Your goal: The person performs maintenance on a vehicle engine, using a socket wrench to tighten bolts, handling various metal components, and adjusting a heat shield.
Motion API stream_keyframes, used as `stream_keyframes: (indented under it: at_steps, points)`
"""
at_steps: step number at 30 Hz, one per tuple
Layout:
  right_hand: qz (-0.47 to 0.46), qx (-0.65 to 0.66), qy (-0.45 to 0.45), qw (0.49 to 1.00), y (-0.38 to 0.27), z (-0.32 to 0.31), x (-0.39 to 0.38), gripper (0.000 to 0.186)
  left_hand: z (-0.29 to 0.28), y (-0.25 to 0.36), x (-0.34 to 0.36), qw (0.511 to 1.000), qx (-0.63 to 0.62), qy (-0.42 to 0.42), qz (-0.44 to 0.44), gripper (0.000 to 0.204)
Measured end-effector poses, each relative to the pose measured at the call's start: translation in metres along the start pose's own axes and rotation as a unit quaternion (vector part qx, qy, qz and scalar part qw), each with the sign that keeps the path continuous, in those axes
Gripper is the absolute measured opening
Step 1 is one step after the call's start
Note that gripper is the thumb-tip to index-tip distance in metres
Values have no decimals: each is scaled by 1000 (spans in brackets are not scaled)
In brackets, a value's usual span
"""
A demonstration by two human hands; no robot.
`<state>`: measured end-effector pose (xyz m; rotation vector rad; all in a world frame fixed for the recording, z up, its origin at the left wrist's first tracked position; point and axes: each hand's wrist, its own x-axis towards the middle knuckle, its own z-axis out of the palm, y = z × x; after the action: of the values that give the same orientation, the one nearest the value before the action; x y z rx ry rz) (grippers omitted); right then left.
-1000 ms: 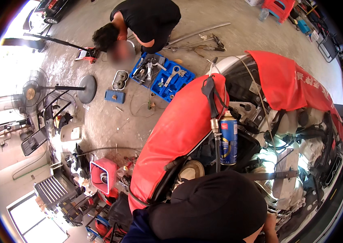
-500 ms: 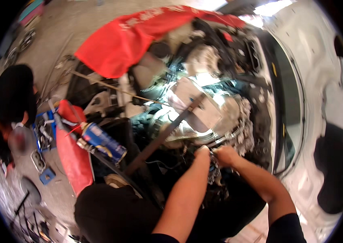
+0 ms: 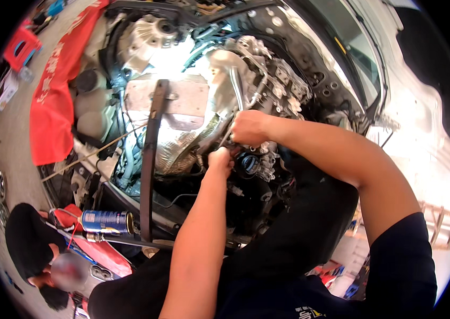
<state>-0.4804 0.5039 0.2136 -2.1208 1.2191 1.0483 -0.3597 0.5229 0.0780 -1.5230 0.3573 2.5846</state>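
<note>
My right hand (image 3: 249, 128) is closed in a fist around a long silver bar, which looks like a wrench handle (image 3: 236, 87) and sticks up past the knuckles. My left hand (image 3: 221, 160) is closed just below and to the left of it. A thin metal piece (image 3: 225, 137) runs between the two hands; whether it belongs to the same tool I cannot tell. Both hands are over the engine (image 3: 283, 87) in the open bay. Beside my left hand are a round black cap-like part (image 3: 247, 164) and a silver heat shield (image 3: 169, 151).
A dark metal bar (image 3: 151, 165) crosses the bay. A blue spray can (image 3: 107, 221) lies at the front edge, near red covers (image 3: 53, 114). A bright light shines on the engine. Another person (image 3: 28, 239) crouches at lower left. The raised hood (image 3: 416, 80) is at right.
My view has turned and shifted, so the engine appears farther left and upright. My right hand now sits above my left, with the silver handle showing from its fist.
</note>
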Motion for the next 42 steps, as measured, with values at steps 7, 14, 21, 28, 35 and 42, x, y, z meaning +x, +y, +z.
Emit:
stream_keyframes:
  at_steps: [7,14,21,28,35,42]
  points:
    - [12,116,86,989,4,17,-1,12,-17,-35,-27,755,462,225,407,15]
    - [35,135,167,976,15,26,-28,18,-23,-19,-11,609,508,228,565,14]
    - [-10,136,315,939,51,133,-89,16,-20,-11,-6,495,593,240,588,10]
    - [40,74,428,900,65,224,-87,27,-15,-9,-6,427,632,231,603,9]
    - [130,74,498,854,60,241,-66,28,-18,-6,-4,427,639,204,607,12]
    - [167,116,472,858,55,239,-67,24,-17,-7,-9,405,659,195,603,12]
